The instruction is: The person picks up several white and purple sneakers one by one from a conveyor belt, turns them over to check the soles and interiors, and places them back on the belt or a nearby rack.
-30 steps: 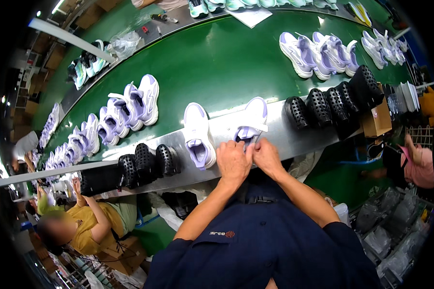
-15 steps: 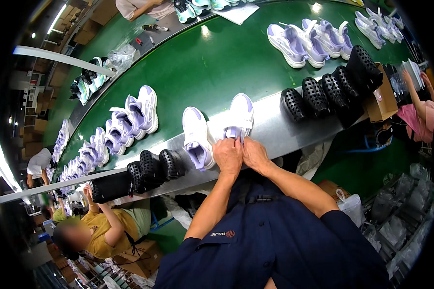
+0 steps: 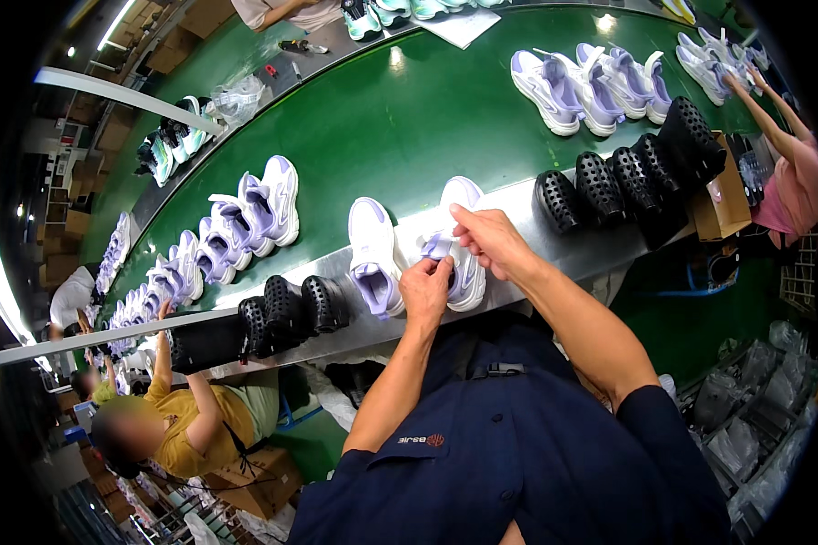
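Observation:
Two white and lilac sneakers stand side by side on the metal edge strip in front of me, toes pointing away. The left sneaker [image 3: 371, 241] is untouched. My left hand [image 3: 424, 289] pinches the collar of the right sneaker [image 3: 466, 283] beside its opening. Above that shoe's strap area is my right hand [image 3: 493, 240], fingers curled in and thumb extended toward the toe. It covers part of the upper, and whatever may be between its fingers is hidden.
Black perforated foot-shaped forms stand left [image 3: 284, 304] and right [image 3: 598, 186] on the metal strip [image 3: 518, 263]. More white-lilac sneakers line the green belt [image 3: 336, 127] at left [image 3: 245, 218] and far right [image 3: 600, 86]. A person in yellow [image 3: 191, 427] sits left; a person in pink [image 3: 795, 177] works right.
My right hand has lifted off the right sneaker's opening and moved up and right, over the strap. My left hand stays at the collar. The person in pink now reaches to the far-right sneakers.

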A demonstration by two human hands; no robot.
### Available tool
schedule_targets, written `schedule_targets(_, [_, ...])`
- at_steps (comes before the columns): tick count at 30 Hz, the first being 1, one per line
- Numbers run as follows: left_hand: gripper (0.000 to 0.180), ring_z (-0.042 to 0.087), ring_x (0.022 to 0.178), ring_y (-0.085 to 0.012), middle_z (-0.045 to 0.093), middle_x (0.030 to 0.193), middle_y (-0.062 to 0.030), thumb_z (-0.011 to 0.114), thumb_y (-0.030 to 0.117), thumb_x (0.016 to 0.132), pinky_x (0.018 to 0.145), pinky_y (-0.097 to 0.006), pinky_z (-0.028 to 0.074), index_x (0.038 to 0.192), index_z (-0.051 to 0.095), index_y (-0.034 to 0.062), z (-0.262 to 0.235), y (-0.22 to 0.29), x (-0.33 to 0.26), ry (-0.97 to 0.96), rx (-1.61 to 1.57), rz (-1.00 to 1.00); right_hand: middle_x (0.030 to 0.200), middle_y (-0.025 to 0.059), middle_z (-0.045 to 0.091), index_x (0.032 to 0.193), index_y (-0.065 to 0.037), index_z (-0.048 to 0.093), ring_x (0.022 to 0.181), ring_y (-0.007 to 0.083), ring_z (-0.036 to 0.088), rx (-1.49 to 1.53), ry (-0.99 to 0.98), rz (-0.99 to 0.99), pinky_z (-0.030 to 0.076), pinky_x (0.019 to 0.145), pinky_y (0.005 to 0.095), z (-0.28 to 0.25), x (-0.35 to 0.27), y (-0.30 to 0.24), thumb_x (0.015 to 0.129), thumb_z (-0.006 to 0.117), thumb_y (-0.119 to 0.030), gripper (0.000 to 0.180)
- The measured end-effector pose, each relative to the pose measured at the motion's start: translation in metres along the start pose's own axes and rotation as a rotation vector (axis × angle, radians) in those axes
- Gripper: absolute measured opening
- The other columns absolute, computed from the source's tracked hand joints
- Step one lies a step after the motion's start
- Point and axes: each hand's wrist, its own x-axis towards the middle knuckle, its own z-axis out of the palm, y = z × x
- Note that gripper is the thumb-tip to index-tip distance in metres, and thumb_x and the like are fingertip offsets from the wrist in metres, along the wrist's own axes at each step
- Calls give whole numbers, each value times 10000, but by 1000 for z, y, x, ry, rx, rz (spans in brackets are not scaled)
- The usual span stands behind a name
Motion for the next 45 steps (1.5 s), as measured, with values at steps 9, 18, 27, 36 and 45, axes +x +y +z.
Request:
schedule_targets(9, [241, 569, 620, -93, 678, 688, -42, 754, 172, 870, 611, -252, 446, 780, 725, -50, -5, -19, -2, 35, -243, -65, 679, 9, 547, 781, -30, 616, 488, 53, 395, -134, -114, 85, 274, 383, 214, -17, 15, 11, 911, 691, -144, 188])
schedule_targets(18, [246, 568, 619, -98, 680, 698, -56, 734, 165, 884, 584, -253, 435, 807, 716, -68, -3, -22, -3, 56, -416, -88, 693, 17, 590, 784, -29, 638, 532, 72, 449, 14, -58, 92, 324, 403, 230, -13, 9, 76, 932, 679, -184, 219])
schedule_targets(27, [199, 542, 624, -85, 662, 679, -34, 740, 133, 872, 620, -256, 437, 806, 719, -54, -2, -12, -3, 58, -200, -37, 712, 150, 674, 776, 49, 660, 645, 234, 636, -567, 72, -241, 492, 643, 393, -12, 25, 104, 923, 636, -299, 379])
schedule_targets(36, [216, 611, 853, -354, 630, 860, -133, 751, 81, 781, 762, -449, 495, 982, 681, 48, -24, 13, -12, 278, 440, 664, 833, 183, 652, 991, 11, 549, 754, 358, 649, -727, 170, -357, 506, 707, 435, -8, -11, 75, 856, 713, -196, 297])
schedule_targets(45, [268, 588, 897, -373, 610, 939, -169, 719, 7, 771, 767, -448, 485, 1026, 635, 21, -41, 11, -8, 53, 400, 756, 904, 287, 650, 1013, 35, 490, 827, 469, 653, -863, 221, -486, 509, 734, 527, 13, -2, 90, 901, 658, -189, 301])
